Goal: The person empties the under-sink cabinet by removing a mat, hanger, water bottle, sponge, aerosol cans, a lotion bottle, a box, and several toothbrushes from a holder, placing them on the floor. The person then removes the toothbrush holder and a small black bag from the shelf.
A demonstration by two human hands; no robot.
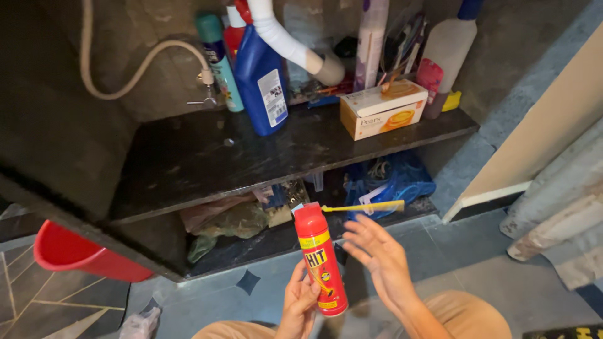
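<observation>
My left hand [300,306] grips the lower part of a red spray can [320,257] with a yellow band and a thin yellow nozzle straw [364,206] pointing right. The can stands upright in front of a dark stone shelf unit. My right hand [377,257] hovers open just right of the can, fingers spread, touching nothing.
The dark shelf [207,157] carries a blue bottle [262,81], a teal bottle [218,56], a soap box [383,110], a white bottle [447,53] and a white drain pipe [289,41]. Below lie plastic bags [226,220] and blue netting [389,179]. A red tub [75,254] sits at left.
</observation>
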